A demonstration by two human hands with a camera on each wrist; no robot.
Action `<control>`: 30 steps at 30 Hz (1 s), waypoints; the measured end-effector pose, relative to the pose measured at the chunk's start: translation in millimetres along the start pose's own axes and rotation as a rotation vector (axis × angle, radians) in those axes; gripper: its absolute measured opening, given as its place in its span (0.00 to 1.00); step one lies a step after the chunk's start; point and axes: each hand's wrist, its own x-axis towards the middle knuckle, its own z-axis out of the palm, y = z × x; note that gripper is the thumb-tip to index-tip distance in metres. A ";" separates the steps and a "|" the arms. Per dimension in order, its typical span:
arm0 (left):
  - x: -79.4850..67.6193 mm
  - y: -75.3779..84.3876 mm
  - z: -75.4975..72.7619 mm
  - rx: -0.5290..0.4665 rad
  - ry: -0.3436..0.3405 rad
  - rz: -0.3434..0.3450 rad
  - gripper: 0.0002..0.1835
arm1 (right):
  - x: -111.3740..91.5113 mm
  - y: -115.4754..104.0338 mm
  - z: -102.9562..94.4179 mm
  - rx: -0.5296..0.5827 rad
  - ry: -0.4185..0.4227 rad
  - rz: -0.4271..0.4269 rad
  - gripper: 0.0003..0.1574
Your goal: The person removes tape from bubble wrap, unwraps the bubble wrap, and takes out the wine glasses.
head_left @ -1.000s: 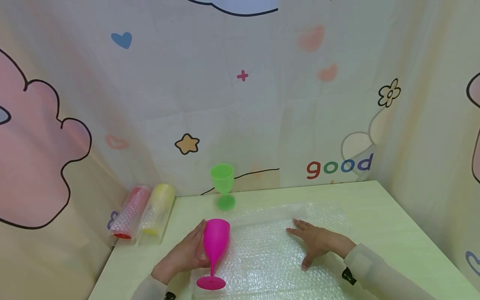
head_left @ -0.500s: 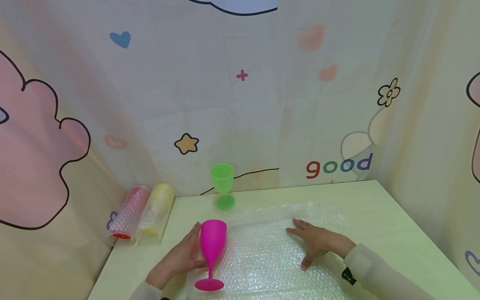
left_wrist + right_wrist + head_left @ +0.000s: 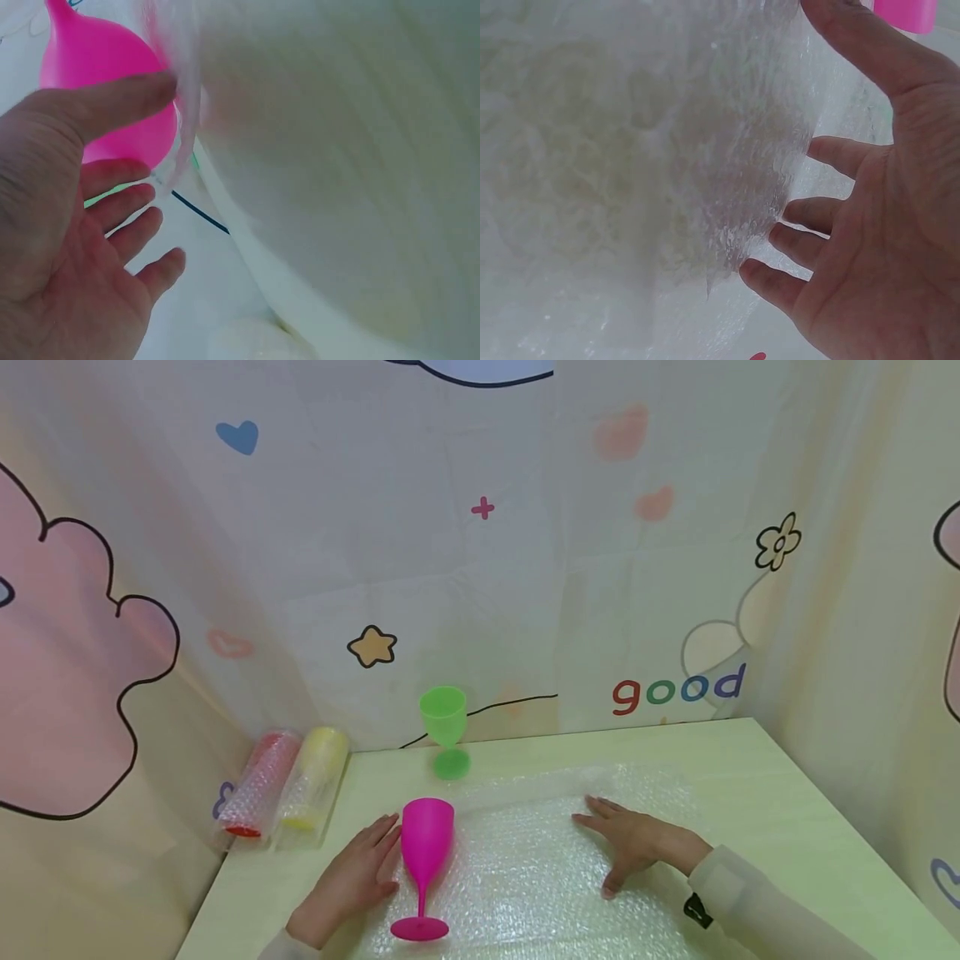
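Observation:
A bright pink goblet [image 3: 427, 839] lies on its side on the left part of a bubble wrap sheet [image 3: 517, 877], its foot toward me and its mouth facing away. Just left of it is my left hand [image 3: 351, 877], fingers extended and thumb apart. In the left wrist view the thumb crosses in front of the pink bowl [image 3: 105, 52]; whether it touches is unclear. My right hand [image 3: 637, 843] rests with spread fingers on the right side of the wrap. The right wrist view shows its fingertips [image 3: 761, 281] against the bubble wrap [image 3: 735, 165].
A green goblet [image 3: 444, 717] stands upright near the back edge of the table [image 3: 795, 860]. At the back left lie two bubble-wrapped rolls, one red [image 3: 262, 783] and one yellow [image 3: 315, 781]. Printed curtains [image 3: 480, 568] hang close behind the table and along both sides.
My left hand has drawn slightly left, off the goblet, and its fingers have straightened. The goblet has shifted a little to the left. My right hand stays in place.

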 end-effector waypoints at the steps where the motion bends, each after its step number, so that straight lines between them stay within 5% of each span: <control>1: 0.6 -1.1 0.3 -0.013 -0.014 0.006 0.45 | -0.2 0.1 -0.1 0.001 0.002 0.000 0.73; 30: 15.0 -3.3 -6.2 -0.156 -0.248 -0.138 0.56 | -0.4 2.3 0.9 0.013 0.001 0.006 0.73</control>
